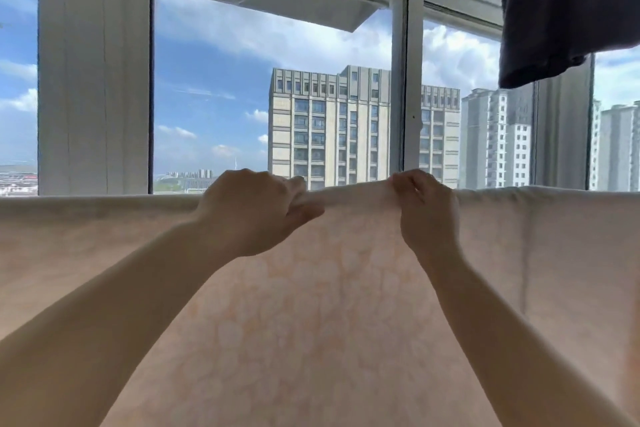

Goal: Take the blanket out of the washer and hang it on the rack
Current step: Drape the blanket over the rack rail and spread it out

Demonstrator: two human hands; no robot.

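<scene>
Blanket [346, 305], pale peach with a faint blotchy pattern, hangs as a broad sheet across the lower view, its top fold running level from edge to edge; whatever carries it is hidden under the cloth. Left hand [249, 211] pinches that top fold between thumb and curled fingers. Right hand [427, 208] pinches the same fold just to the right of it, fingers curled over the edge. Between the two grips the fold is lifted slightly and pulled taut. Beyond the grips stands a white-framed window [407, 80] with tower blocks outside. Above and right of the right hand's grip hangs a dark garment [568, 10].
</scene>
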